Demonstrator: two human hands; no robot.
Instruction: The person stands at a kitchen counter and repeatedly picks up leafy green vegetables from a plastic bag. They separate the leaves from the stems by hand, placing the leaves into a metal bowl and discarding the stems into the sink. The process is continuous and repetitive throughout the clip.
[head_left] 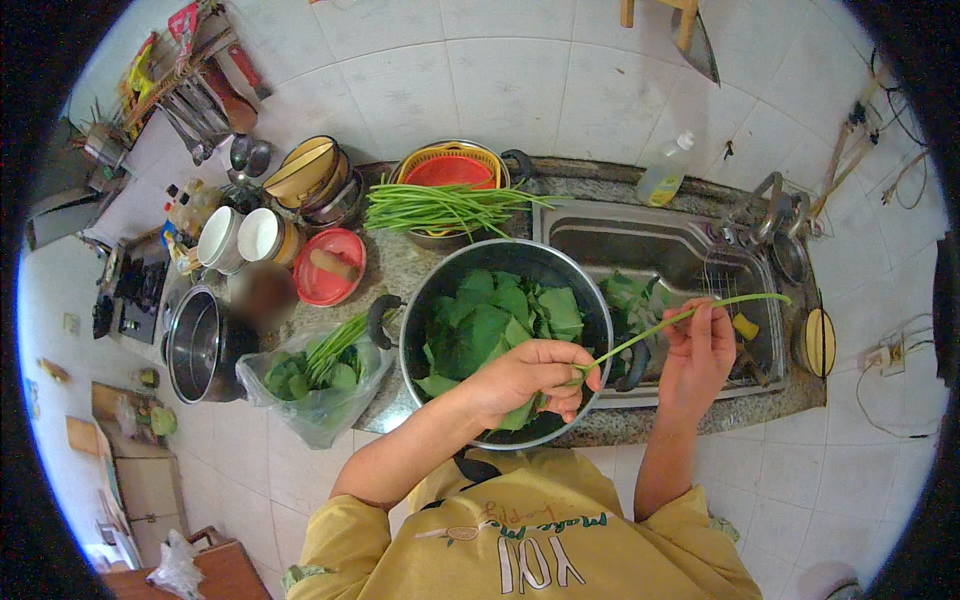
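A long thin green leaf stem (645,336) stretches between my two hands above the right side of a large metal pot (590,268). My left hand (530,378) is closed around its lower end, over the pot; a leaf hangs below those fingers. With fingertips pinched, my right hand (697,350) grips the stem farther along, over the sink (610,225), and the free end sticks out to the right. Broad green leaves (490,310) fill much of the pot. Behind it, a bundle of bare green stems (450,208) lies across stacked colanders (450,168).
Left of the pot, a plastic bag (325,415) holds more leafy stems at the counter edge. Bowls (262,235), a red plate (330,290) and an empty steel pot (200,345) crowd the left counter. A soap bottle (667,170) stands behind the sink, near the faucet (765,195).
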